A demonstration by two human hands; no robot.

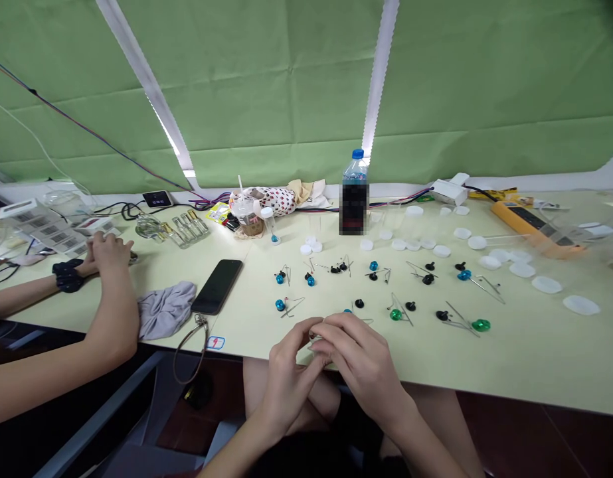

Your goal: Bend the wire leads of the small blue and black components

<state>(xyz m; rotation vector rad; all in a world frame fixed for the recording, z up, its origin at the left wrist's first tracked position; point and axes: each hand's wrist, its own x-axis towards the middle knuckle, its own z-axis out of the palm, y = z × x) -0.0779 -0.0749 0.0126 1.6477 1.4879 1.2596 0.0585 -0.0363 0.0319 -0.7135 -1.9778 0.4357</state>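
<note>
My left hand point(291, 372) and my right hand point(363, 355) meet at the table's front edge, fingertips pinched together. Between them is a small dark piece, mostly hidden by the fingers and too small to name. Just beyond my hands, small parts lie in loose groups: blue balls point(279, 305), green balls point(396, 315), black knobs point(359, 303) and thin metal wires point(404, 312). One blue ball point(347, 311) is partly covered by my right hand's fingers. Farther right lies another green ball point(481, 325) beside a black knob point(442, 315).
Another person's hands point(109, 252) rest at the left. A phone point(217, 287), a grey cloth point(167, 310) and a strap point(190, 358) lie left of me. Behind stand a bottle point(354, 199) and a cup point(250, 222); white caps point(546, 285) and an orange device point(535, 229) are at right.
</note>
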